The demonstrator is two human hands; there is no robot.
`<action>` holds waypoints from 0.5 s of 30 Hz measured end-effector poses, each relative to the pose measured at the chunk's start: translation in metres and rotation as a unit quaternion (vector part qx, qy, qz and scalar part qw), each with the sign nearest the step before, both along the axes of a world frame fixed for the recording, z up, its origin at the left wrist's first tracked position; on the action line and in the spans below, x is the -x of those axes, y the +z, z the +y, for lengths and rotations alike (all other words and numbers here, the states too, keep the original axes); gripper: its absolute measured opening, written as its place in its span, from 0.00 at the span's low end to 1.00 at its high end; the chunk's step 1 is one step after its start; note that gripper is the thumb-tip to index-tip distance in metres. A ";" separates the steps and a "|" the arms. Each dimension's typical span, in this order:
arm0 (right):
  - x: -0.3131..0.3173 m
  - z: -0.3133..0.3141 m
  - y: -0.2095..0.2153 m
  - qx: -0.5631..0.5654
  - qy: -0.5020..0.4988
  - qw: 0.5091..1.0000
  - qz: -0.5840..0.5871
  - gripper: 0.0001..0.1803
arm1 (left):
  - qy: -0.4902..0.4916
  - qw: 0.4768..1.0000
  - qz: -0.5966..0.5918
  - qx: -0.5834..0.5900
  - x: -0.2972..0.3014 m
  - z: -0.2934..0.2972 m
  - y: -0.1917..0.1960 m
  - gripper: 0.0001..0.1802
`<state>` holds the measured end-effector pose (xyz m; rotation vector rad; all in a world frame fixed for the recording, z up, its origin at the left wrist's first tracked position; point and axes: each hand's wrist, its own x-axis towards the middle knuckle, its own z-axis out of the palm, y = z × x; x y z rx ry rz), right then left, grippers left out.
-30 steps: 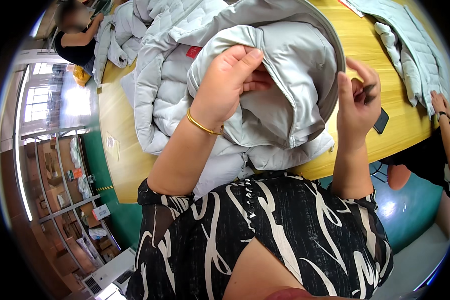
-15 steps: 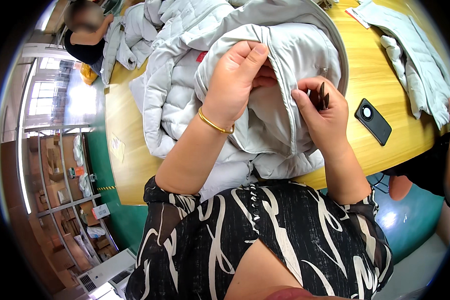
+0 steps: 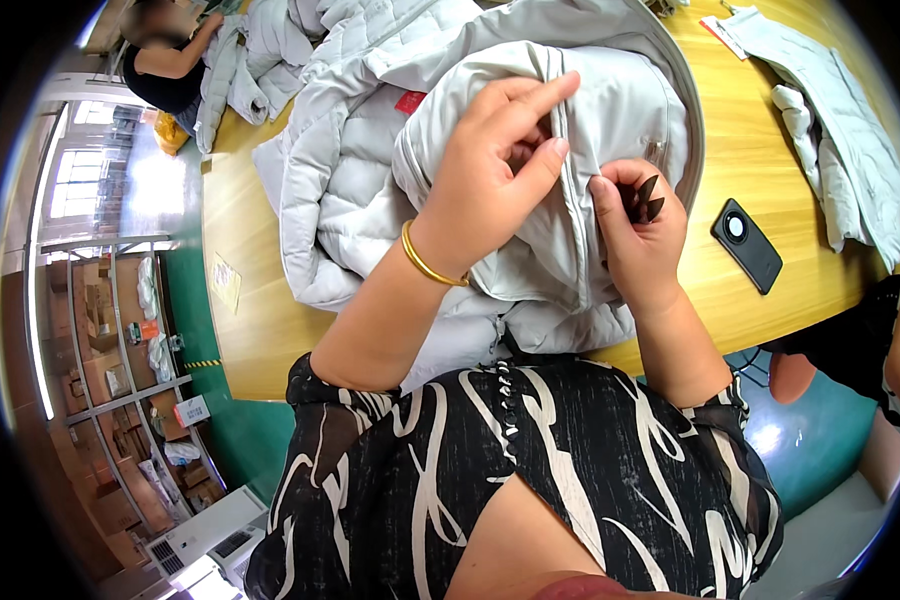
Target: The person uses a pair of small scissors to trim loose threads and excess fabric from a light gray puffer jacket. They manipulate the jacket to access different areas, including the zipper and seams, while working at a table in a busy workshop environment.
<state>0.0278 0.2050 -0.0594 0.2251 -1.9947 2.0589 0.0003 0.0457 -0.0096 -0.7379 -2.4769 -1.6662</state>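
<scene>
A light grey padded jacket [image 3: 335,190] lies bunched in front of me, its smooth hood [image 3: 610,110] uppermost. A raised seam runs down the hood between my hands. My left hand [image 3: 495,160] rests at this seam, index finger stretched out and thumb apart from it, the other fingers curled and partly hidden. My right hand [image 3: 642,235] is closed, its thumb pressing the hood fabric just right of the seam. Dark thread snips [image 3: 647,200] are held in that same hand, with two pointed blades sticking up from the curled fingers.
On the yellow wooden table [image 3: 260,350], a black phone [image 3: 747,245] lies to the right. Another grey padded garment [image 3: 830,130] is at the far right, near a person's arm. A second person [image 3: 165,70] handles grey garments at the far left. Shelves with boxes [image 3: 120,380] stand left.
My left hand has gone from a thumb-and-finger pinch to a spread thumb and index finger, shifting slightly right. My right hand has stayed nearly in place, the snips turned a little.
</scene>
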 end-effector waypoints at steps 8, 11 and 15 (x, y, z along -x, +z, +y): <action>0.008 0.006 0.006 0.155 0.052 0.983 -0.078 0.04 | -0.033 0.956 -0.151 -0.251 0.007 0.009 -0.002 0.31; 0.013 0.008 0.006 0.210 0.064 0.972 -0.086 0.04 | 0.060 0.970 -0.089 -0.219 -0.008 0.022 0.005 0.25; 0.015 0.006 0.008 0.223 0.066 0.969 -0.081 0.05 | 0.028 0.958 -0.254 -0.129 -0.044 0.022 0.006 0.14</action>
